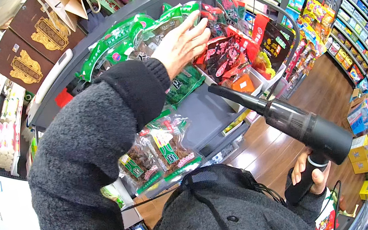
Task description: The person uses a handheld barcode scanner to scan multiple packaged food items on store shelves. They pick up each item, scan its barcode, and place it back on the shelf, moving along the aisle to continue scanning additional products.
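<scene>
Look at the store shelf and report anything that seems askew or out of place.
The snack packets are untidy: the red packets under the left hand lie tilted and overlapping, and green packets are heaped unevenly. The right hand holds a black handheld vacuum, nozzle aimed at the shelf. Nothing looks spilled or torn.

Green packets (132,38), red packets (225,54), black handheld vacuum (292,121), grey fuzzy sleeve (95,139)

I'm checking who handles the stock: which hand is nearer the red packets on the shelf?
Left. The left hand rests its fingers on the red packets; the right hand is low down and well away, holding the black vacuum by its handle.
</scene>
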`<state>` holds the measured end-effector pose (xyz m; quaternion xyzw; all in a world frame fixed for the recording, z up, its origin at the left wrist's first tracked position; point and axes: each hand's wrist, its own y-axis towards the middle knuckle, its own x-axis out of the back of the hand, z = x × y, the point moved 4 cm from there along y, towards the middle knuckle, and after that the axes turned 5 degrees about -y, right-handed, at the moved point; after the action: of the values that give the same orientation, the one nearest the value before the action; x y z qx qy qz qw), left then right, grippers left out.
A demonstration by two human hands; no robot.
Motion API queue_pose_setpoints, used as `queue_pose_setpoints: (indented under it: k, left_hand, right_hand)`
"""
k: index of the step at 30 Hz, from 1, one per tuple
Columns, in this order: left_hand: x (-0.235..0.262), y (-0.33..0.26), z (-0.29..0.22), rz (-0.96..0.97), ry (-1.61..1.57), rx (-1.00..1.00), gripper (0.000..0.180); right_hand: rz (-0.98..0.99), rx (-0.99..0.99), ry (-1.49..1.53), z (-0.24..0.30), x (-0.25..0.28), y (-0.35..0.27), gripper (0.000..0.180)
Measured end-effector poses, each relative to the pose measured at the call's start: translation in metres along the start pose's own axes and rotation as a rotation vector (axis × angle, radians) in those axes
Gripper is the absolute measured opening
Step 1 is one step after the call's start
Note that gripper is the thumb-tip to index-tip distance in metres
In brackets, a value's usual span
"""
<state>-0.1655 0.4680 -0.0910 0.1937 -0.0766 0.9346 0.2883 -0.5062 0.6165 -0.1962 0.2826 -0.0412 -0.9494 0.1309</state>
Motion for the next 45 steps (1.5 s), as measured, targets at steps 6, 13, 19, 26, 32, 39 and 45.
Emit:
queue_pose_setpoints:
  k: [6, 13, 19, 26, 32, 39, 45]
  left_hand:
    - [0.014, -0.035, 0.004, -0.149, -0.194, 0.061, 0.056]
    - [0.058, -0.085, -0.017, 0.036, -0.532, 0.276, 0.059]
    - [0.125, -0.138, -0.107, 0.532, -0.984, 0.39, 0.099]
    - [0.088, -0.171, -0.149, 0.159, -0.862, 0.797, 0.06]
    - [0.046, -0.155, -0.141, -0.07, -0.883, 1.006, 0.056]
    - [0.04, -0.142, -0.147, -0.004, -1.156, 1.071, 0.068]
    - [0.072, -0.203, -0.146, 0.139, -1.069, 0.862, 0.068]
  right_hand:
    - [0.085, -0.147, 0.014, -0.02, 0.004, 0.022, 0.063]
    - [0.229, -0.229, 0.002, -0.024, -0.002, 0.058, 0.056]
    - [0.31, -0.259, 0.01, -0.025, 0.01, 0.087, 0.055]
    - [0.347, -0.328, 0.048, -0.025, 0.02, 0.117, 0.056]
    - [0.407, -0.352, 0.079, -0.019, 0.03, 0.128, 0.056]
    - [0.333, -0.276, 0.315, -0.005, 0.064, 0.111, 0.055]
    - [0.389, -0.289, 0.332, -0.008, 0.056, 0.087, 0.055]
